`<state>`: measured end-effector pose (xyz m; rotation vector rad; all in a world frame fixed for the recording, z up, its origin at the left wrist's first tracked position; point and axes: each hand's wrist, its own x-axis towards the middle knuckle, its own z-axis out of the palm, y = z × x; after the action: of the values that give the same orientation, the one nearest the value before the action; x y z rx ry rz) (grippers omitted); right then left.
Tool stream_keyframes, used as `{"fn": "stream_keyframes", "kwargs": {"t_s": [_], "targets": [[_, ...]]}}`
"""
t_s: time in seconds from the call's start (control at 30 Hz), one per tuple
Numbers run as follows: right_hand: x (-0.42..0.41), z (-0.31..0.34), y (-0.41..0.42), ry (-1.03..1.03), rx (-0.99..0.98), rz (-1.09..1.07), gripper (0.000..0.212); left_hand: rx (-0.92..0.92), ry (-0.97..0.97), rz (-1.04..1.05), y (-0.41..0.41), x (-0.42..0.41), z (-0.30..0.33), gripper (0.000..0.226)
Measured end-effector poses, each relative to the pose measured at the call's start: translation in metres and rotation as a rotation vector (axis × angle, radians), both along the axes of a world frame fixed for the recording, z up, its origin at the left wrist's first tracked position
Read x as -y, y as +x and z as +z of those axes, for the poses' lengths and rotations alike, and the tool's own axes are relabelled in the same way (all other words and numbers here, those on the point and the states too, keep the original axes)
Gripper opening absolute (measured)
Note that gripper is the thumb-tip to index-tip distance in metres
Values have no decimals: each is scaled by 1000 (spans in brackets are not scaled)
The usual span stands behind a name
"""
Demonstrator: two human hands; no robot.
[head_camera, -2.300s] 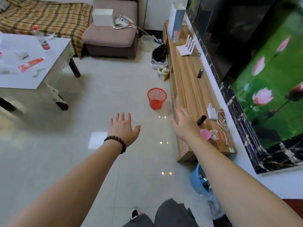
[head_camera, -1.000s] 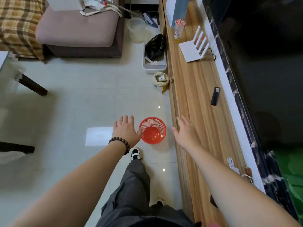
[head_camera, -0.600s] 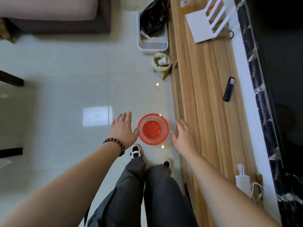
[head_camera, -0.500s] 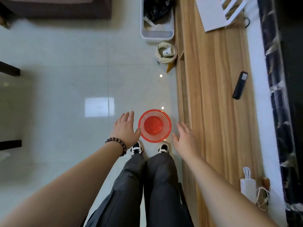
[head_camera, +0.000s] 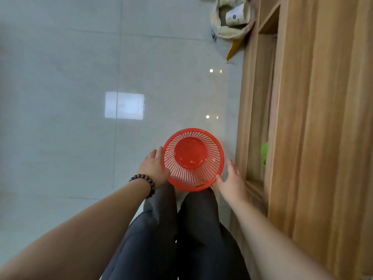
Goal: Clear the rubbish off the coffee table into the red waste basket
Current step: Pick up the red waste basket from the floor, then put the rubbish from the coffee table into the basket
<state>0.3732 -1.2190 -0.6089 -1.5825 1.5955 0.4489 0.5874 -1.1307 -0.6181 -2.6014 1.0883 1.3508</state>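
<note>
Both hands are shown spread and open on either side of the round red plastic mesh waste basket [head_camera: 193, 159]: the left hand [head_camera: 153, 168], with a dark beaded bracelet [head_camera: 145, 184] at the wrist, is laid against the left of the rim, while the right hand [head_camera: 232, 179] is placed just beside the lower right of the rim, its thumb at or very near the edge. Whether firm contact has been made on the right cannot be told, and nothing is yet enclosed by either hand. The basket is seen upright on the pale glossy tiled floor [head_camera: 70, 138], directly ahead of the dark trouser legs [head_camera: 177, 235] and just beside the long wooden cabinet [head_camera: 314, 128]; apart from a few small specks near its lower wall, it appears empty. The symmetrical placement suggests that a two-handed lift is being prepared, light mesh walls being steadied best from opposite sides. The coffee table is not in view, so the basket would presumably be carried to it first. A cream bag [head_camera: 230, 19] is seen well apart, further along the cabinet.
</note>
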Motion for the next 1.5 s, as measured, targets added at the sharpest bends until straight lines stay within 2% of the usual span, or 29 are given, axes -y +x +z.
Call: {"fn": "stream_keyframes", "kwargs": {"t_s": [0.13, 0.23, 0.37, 0.5, 0.67, 0.9, 1.03, 1.23, 1.5], "targets": [[5, -46, 1, 98, 27, -194, 76, -127, 53, 113, 4, -2, -45, 83], [6, -61, 7, 179, 131, -315, 69, -198, -13, 136, 6, 1, -58, 72], [6, -43, 16, 102, 215, -339, 56, -158, -121, 159, 16, 2, -33, 60], [12, 19, 27, -40, 286, -312, 50, -33, -229, 178, 28, 4, 34, 63], [24, 135, 45, -249, 322, -238, 54, 144, -367, 198, 42, 5, 155, 51], [51, 319, 72, -352, 480, -98, 55, 250, -525, 303, 69, 5, 346, 46], [65, 406, 87, -438, 575, -20, 54, 337, -660, 338, 75, 0, 427, 46], [72, 473, 121, -523, 663, 178, 53, 434, -794, 497, 84, -21, 488, 44], [37, 491, 193, -462, 737, 419, 54, 570, -789, 676, 106, -97, 512, 43]]}}
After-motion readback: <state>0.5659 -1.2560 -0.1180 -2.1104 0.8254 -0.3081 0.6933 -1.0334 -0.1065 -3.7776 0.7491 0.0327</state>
